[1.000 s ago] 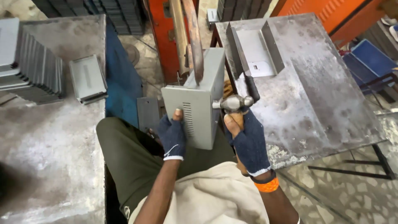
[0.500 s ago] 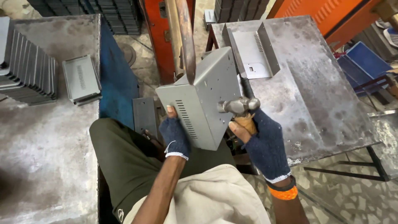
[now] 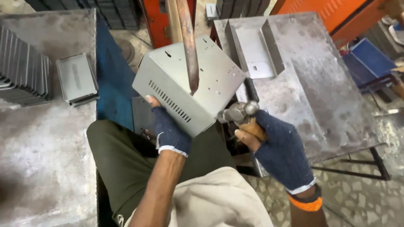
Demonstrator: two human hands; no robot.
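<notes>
My left hand (image 3: 170, 130), in a dark blue fingerless glove, grips the lower edge of a grey sheet-metal box (image 3: 189, 86) with a row of vent slots, tilted above my lap. My right hand (image 3: 280, 149), also gloved, holds a ball-peen hammer (image 3: 240, 112) by its wooden handle, the steel head right beside the box's lower right corner. A rusty metal bar (image 3: 188, 42) comes down from above and its tip rests against the box's top face.
A worn steel table (image 3: 328, 92) on the right carries a folded U-shaped metal channel (image 3: 254, 48). The left table (image 3: 46, 159) holds a row of stacked grey metal parts (image 3: 23, 71) and one flat grey lid (image 3: 77, 80). Orange cabinets and a blue bin stand behind.
The box has been lifted and tilted so its top face turns up towards the bar. My right hand with the hammer moved right and lower, next to the box's corner.
</notes>
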